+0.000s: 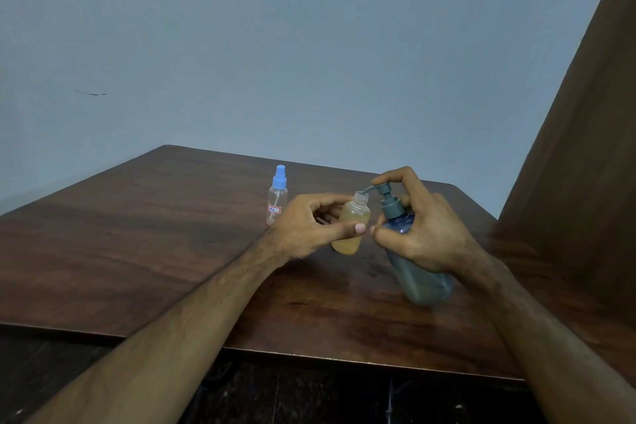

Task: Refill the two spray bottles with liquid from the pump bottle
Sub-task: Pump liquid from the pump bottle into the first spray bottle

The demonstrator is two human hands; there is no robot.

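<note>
The right hand [425, 234] wraps the neck and shoulder of the pump bottle [418, 263], thumb in front, forefinger curled over the pump head, presumably so 1 hand can both steady it and press. The left hand [311, 222] holds the open spray bottle [351, 227] lifted off the table, its threaded mouth just under the curved spout so the liquid should drop straight in. That small rounded bottle is clear plastic, mostly full of cloudy amber liquid; the pump bottle is translucent blue-grey. Behind, the 2nd spray bottle [277, 198] stands capped in blue, seemingly empty, on the dark wood-grain table [137, 234].
</note>
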